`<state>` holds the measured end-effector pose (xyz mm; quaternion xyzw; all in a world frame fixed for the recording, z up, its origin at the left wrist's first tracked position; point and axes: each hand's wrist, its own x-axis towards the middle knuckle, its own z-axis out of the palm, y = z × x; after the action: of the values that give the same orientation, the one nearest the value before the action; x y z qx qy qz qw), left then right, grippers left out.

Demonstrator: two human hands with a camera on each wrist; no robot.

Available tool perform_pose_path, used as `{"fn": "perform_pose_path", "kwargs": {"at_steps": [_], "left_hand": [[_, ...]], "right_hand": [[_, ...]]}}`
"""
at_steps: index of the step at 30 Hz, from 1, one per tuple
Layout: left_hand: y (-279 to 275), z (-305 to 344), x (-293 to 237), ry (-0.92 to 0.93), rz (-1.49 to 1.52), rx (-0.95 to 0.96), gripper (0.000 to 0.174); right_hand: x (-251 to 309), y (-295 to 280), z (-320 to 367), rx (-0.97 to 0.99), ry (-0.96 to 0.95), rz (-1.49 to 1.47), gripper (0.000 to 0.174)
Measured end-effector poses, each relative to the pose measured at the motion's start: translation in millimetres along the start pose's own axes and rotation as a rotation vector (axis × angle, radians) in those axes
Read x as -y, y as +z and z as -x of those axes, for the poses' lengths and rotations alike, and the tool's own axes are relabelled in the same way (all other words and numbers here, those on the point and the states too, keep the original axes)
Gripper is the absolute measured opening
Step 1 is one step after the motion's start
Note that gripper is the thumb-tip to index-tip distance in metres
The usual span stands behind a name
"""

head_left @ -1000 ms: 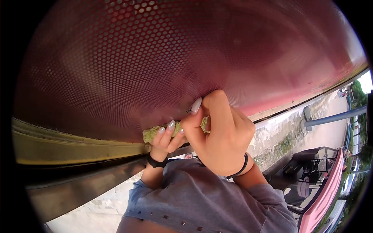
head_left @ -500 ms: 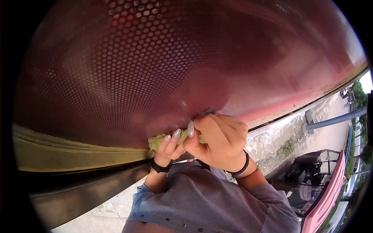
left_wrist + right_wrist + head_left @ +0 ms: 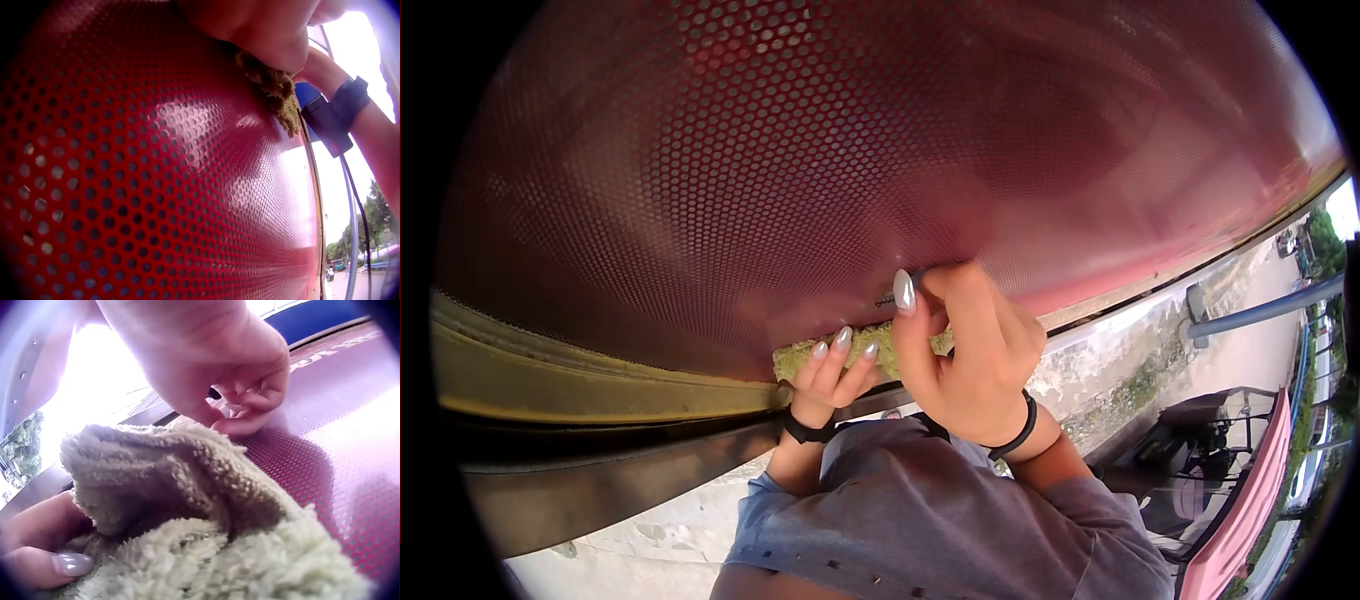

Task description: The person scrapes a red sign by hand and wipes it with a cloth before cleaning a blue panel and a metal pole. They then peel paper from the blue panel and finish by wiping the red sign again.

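In the head view my left hand (image 3: 832, 378) grips a fluffy yellow-green cloth (image 3: 800, 358) at the lower edge of a dark red perforated panel (image 3: 730, 200). The cloth (image 3: 275, 556) fills the front of the right wrist view, folded, with left fingers at its lower left. My right hand (image 3: 970, 350) is bent close against the panel, just right of the cloth, thumb and index finger pinching a small dark flat piece (image 3: 917, 281). Its kind is mostly hidden by the fingers. By the thumb tip is a small dark mark (image 3: 885, 300) on the panel.
A yellowish frame strip (image 3: 600, 390) runs along the panel's lower left edge. To the right are a weathered wall (image 3: 1090, 370), a grey-blue pole (image 3: 1270, 308) and a vehicle with a pink canopy (image 3: 1250, 500).
My right hand dipped lower toward the cloth half a second ago, then rose again beside the dark mark. The left hand stays at the cloth with only a slight shift.
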<state>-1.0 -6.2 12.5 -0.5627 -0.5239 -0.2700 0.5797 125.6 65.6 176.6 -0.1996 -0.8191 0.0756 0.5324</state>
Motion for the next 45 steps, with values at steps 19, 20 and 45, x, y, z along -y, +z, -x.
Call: {"fn": "perform_pose_path", "kwargs": {"at_steps": [19,20,45], "left_hand": [[3.4,4.9,-17.1,-0.256,0.075,-0.015,0.040],[-1.0,0.2,-19.2,-0.295,0.103,0.015,0.041],[-4.4,-151.3,-7.0,-0.519,-0.187,-0.027,0.027]], "right_hand": [[-38.9,-19.7,74.1,0.192,-0.073,-0.317,0.021],[-40.6,-21.6,75.2,0.213,-0.063,-0.322,0.026],[-209.7,-102.3,79.1,0.054,-0.061,-0.118,0.029]]}}
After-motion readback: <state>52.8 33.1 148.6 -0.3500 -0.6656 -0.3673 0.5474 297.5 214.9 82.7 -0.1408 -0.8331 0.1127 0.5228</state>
